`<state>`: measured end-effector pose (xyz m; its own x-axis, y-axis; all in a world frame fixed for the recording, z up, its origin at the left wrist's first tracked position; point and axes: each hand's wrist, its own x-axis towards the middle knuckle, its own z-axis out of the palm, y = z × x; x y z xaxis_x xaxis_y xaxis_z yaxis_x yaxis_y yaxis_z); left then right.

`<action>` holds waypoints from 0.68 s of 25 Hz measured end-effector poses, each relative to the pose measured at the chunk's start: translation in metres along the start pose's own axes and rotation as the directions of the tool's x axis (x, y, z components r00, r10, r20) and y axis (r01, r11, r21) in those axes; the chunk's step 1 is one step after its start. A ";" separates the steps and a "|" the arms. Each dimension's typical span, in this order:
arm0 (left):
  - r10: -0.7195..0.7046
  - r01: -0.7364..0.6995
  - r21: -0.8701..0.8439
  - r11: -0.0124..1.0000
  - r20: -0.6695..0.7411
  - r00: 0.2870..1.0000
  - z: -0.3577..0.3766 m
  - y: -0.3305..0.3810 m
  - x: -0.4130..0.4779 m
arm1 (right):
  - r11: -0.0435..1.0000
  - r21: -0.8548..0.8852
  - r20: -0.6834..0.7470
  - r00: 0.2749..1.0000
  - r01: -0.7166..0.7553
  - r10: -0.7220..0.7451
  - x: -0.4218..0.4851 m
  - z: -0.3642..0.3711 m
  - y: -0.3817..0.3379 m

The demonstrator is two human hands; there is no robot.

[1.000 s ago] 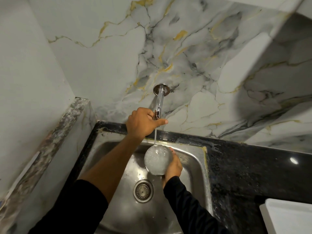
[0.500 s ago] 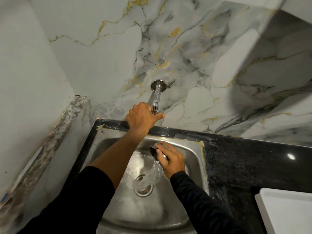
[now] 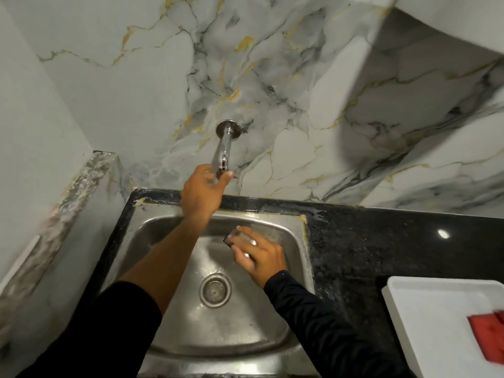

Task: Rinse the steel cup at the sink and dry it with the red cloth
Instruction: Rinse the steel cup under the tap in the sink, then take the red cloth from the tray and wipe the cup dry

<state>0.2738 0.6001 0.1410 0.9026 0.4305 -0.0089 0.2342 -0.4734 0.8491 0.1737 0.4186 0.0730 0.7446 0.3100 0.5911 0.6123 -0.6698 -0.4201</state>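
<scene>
My right hand [image 3: 259, 256] grips the steel cup [image 3: 234, 237] low inside the steel sink [image 3: 169, 227], tilted with its mouth toward the left; most of the cup is hidden under my fingers. My left hand [image 3: 200, 190] reaches up to the end of the chrome wall tap [image 3: 225, 148] and its fingers close on the tap's handle. No water stream is visible under the tap. The red cloth [image 3: 488, 332] lies on a white tray [image 3: 425, 317] at the right edge, partly cut off by the frame.
The sink's drain [image 3: 216, 290] sits below the cup. A wet black granite counter [image 3: 381, 241] runs to the right of the sink. A marble wall rises behind, and a marble ledge [image 3: 68, 211] borders the left side.
The cup, full under the stream a second ago, was tipped and emptied into the sink. The poured water has stopped. The view has shifted, bringing the red cloth into sight.
</scene>
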 end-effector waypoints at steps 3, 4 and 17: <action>-0.173 0.200 -0.205 0.958 0.143 0.975 0.025 -0.034 -0.057 | 0.628 0.505 0.032 0.740 -0.592 0.672 -0.014 -0.022 -0.002; -0.212 0.272 -0.254 0.928 0.239 0.947 0.036 -0.043 -0.083 | 0.384 0.632 0.100 0.562 -0.674 0.821 -0.021 -0.031 0.001; -0.279 0.682 -0.448 0.578 0.677 0.681 0.275 0.079 -0.400 | -0.255 0.773 0.321 0.012 -0.581 0.947 -0.211 -0.282 0.131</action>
<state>0.0305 0.1789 0.0659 0.7938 -0.0947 -0.6008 0.5892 0.3645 0.7211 0.0220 0.0752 0.0877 0.6739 -0.4143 -0.6118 -0.3828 0.5124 -0.7687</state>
